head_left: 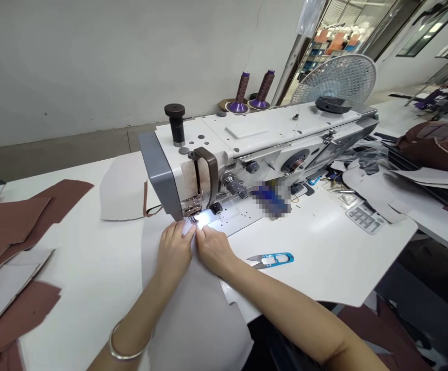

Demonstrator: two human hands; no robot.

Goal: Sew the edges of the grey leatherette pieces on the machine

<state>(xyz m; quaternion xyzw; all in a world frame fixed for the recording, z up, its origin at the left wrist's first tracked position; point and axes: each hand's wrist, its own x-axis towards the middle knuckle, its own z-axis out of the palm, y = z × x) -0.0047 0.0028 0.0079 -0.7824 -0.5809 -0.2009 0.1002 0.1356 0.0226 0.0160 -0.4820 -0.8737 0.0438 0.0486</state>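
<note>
1. Left hand [175, 247]: laid on the pale grey panel [200, 319], fingers bent beside the presser foot [193, 221]; pinch cannot be confirmed
2. Right hand [216, 251]: on the same panel, close beside the left, fingers curled; grip likewise cannot be determined
3. Panel: at the sewing machine [262, 134], running toward the person
4. Blue-handled thread snips [267, 260]: on white tabletop [324, 273], near the right hand

White fan [334, 78], stocked shelves [315, 52] beyond; blue-handled snips [269, 260] lying on white tabletop [324, 263].
</note>
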